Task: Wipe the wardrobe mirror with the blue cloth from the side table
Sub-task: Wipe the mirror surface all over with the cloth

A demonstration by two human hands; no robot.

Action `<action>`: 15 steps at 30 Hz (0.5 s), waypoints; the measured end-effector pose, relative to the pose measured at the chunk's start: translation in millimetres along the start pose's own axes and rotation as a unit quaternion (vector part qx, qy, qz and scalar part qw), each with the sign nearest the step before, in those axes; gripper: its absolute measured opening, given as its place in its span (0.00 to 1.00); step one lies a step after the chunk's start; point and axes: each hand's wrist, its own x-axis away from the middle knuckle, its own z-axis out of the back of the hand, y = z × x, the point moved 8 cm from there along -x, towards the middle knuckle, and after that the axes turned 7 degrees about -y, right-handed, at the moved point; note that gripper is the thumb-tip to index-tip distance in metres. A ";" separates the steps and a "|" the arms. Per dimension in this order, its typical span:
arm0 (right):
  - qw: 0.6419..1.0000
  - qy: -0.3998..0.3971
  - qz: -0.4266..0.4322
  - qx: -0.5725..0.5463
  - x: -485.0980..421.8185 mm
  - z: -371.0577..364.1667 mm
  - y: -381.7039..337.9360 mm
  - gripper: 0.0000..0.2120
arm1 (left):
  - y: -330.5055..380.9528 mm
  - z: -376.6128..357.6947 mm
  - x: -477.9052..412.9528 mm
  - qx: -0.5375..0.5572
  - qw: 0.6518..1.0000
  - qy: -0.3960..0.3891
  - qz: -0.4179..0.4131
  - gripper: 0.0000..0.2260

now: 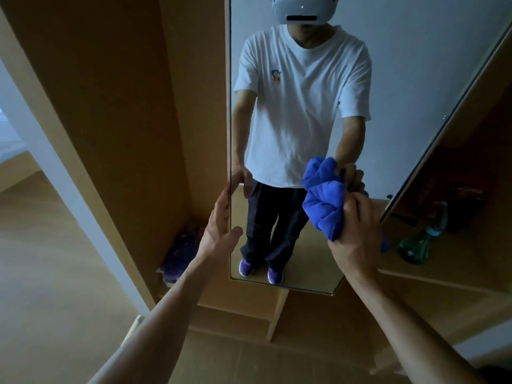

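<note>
In front of the wardrobe mirror (304, 106), the person stands with both bare arms stretched forward. The right hand (357, 231) is clenched around the blue cloth (324, 209), which is bunched into a thick wad and pressed against the glass in the lower right part of the mirror; the cloth's own reflection sits just above it, touching it at the glass. The left hand (221, 228) is released, fingers stretched out and together, and rests at the mirror's left edge, with the fingertips at the frame and the thumb lying over the glass lower down. The mirror is a tall panel in a thin pale frame, set on an open wardrobe door, and it reflects a person in a white T-shirt, dark trousers and purple shoes, with a pale headset on the head. To the left of the mirror is the wardrobe's wooden interior (116, 106), and low in its corner lies a purple bundle (180, 253), too dim to identify. To the right, past the mirror's slanted edge, a darker compartment (457, 195) holds a green glass bottle (415, 245) lying tilted on the shelf, with dark objects behind it that cannot be made out. Below the mirror is the wardrobe's wooden base (249, 309), and light wooden flooring (55, 273) spreads to the left. The light is dim and bluish throughout.
</note>
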 end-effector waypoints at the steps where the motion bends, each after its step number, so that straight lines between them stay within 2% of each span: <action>1: 1.000 -0.011 0.003 0.004 -0.5 -4.6 -6.0 0.28 | -1.9 0.6 0.3 0.008 1.000 -0.005 -0.003 0.44; 11: 0.993 -0.093 0.075 0.019 -4.5 -36.3 -79.6 0.25 | -35.5 0.7 -7.8 0.024 0.999 -0.038 0.001 0.42; 15: 0.987 -0.096 0.123 0.039 -8.4 -50.4 -112.1 0.28 | -47.1 3.6 -9.7 0.075 0.996 -0.049 0.031 0.33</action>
